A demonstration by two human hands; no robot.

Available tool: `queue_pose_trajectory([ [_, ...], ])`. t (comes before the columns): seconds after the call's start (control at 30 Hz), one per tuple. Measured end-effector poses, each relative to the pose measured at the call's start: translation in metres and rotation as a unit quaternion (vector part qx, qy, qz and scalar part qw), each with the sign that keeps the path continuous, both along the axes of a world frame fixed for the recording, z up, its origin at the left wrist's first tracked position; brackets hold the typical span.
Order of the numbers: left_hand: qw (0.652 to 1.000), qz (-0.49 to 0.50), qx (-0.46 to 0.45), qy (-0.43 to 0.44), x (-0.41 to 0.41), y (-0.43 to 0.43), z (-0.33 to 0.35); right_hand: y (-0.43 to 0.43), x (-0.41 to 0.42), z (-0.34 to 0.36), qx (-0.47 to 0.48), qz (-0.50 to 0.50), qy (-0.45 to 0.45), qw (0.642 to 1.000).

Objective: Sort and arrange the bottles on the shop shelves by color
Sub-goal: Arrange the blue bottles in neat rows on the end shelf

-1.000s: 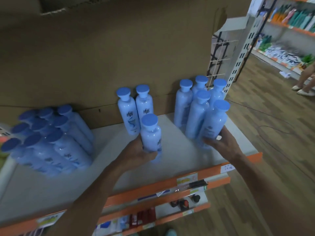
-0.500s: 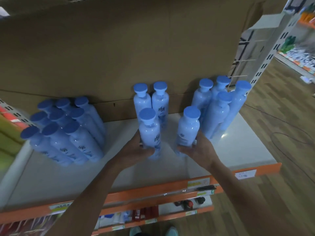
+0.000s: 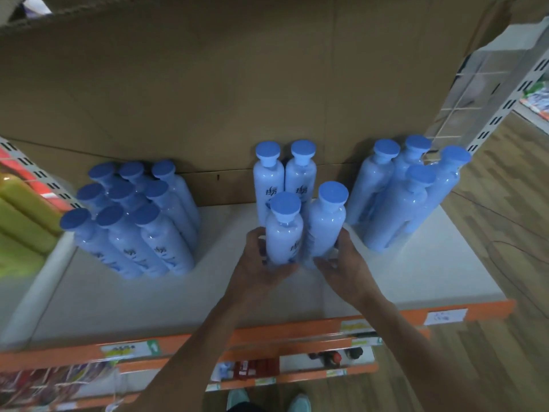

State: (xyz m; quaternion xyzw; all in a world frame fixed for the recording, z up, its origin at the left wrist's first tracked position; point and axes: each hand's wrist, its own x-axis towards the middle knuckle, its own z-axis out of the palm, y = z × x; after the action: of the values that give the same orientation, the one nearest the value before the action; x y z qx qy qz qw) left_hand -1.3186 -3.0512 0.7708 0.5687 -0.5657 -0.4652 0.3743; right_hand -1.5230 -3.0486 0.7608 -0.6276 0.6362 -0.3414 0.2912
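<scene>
On the white shelf (image 3: 133,295), our left hand (image 3: 261,264) is clasping one blue-capped pale-blue plastic bottle (image 3: 283,237) and our right hand (image 3: 341,264) is gripping a tilted twin (image 3: 325,226). We are judging that its lean risks toppling the upright pair (image 3: 269,185) behind.

A big brown cardboard sheet (image 3: 208,84) stands behind the white shelf (image 3: 148,298) with an orange front edge (image 3: 267,333). The floor (image 3: 505,233) on the right is brown wood.

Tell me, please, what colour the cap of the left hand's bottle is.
The cap is solid blue, clearest in the head view.
</scene>
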Motion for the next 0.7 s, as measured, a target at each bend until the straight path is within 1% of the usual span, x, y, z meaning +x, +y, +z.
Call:
queue_pose_trajectory([
  [0.1, 1.000, -0.012, 0.012, -0.008, 0.012, -0.009, 0.000, -0.001, -0.006, -0.001, 0.017, -0.005, 0.037, 0.999],
  [0.23, 0.995, -0.096, 0.019, -0.029, 0.036, -0.018, 0.004, 0.001, 0.001, 0.002, 0.030, -0.040, 0.058, 0.997],
  [0.33, 0.991, -0.125, 0.024, -0.036, 0.038, -0.014, 0.006, 0.005, 0.017, 0.001, -0.002, -0.085, 0.067, 0.994],
  [0.43, 0.995, -0.099, 0.018, -0.021, 0.027, -0.006, 0.004, 0.006, 0.026, -0.002, 0.021, -0.091, 0.037, 0.995],
  [0.5, 0.998, -0.056, 0.000, -0.021, 0.018, -0.002, -0.001, 0.006, 0.018, -0.004, 0.026, -0.052, 0.030, 0.998],
  [0.6, 0.999, 0.023, -0.028, -0.032, 0.007, 0.000, -0.003, 0.006, -0.003, 0.000, 0.049, 0.047, 0.034, 0.997],
  [0.63, 0.998, 0.040, -0.025, -0.038, 0.005, 0.000, -0.003, 0.005, -0.009, 0.003, 0.058, 0.066, 0.040, 0.995],
  [0.7, 0.998, 0.044, -0.014, -0.052, 0.007, 0.000, -0.005, 0.002, -0.016, 0.005, 0.062, 0.072, 0.048, 0.994],
])
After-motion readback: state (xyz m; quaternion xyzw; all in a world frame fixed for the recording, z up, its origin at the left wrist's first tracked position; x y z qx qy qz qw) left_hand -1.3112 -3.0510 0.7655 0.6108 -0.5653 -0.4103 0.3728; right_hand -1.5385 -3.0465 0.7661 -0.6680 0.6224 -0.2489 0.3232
